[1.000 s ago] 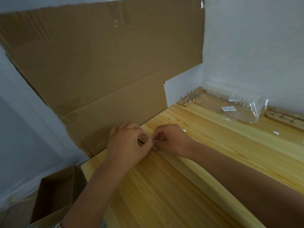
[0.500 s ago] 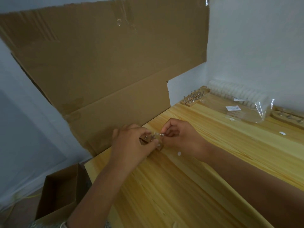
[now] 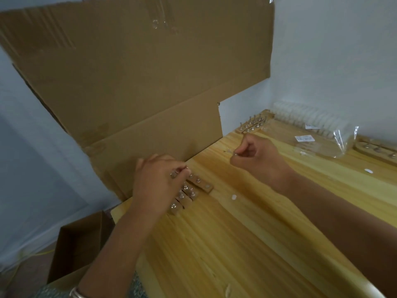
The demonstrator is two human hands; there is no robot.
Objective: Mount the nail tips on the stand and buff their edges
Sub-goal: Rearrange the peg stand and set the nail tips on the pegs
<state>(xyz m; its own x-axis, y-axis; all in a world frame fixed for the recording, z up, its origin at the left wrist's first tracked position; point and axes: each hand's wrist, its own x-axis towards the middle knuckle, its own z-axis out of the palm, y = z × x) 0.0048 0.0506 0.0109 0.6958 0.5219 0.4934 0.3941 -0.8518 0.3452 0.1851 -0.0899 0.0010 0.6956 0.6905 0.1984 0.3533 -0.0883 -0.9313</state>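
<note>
Small wooden stand strips [image 3: 193, 189] with metal pegs and clear nail tips lie on the wooden table [image 3: 236, 244] near its far left edge. My left hand [image 3: 156, 186] rests over their left end, and its fingertips pinch a small metal peg. My right hand [image 3: 255, 155] is off to the right of the stands and apart from them, with its fingers curled, pinching a tiny clear nail tip at its fingertips. A loose nail tip [image 3: 233, 197] lies on the table just right of the stands.
A big cardboard sheet [image 3: 137, 82] leans against the wall behind the stands. More peg stands [image 3: 251, 125] sit at the back, with a clear bag of nail tips [image 3: 318, 134] and another wooden stand [image 3: 378, 149] far right. An open cardboard box [image 3: 79, 248] stands below the table's left edge.
My right hand has drawn away from the stands, up and to the right. The left hand stays on the stands, which now show more of their length.
</note>
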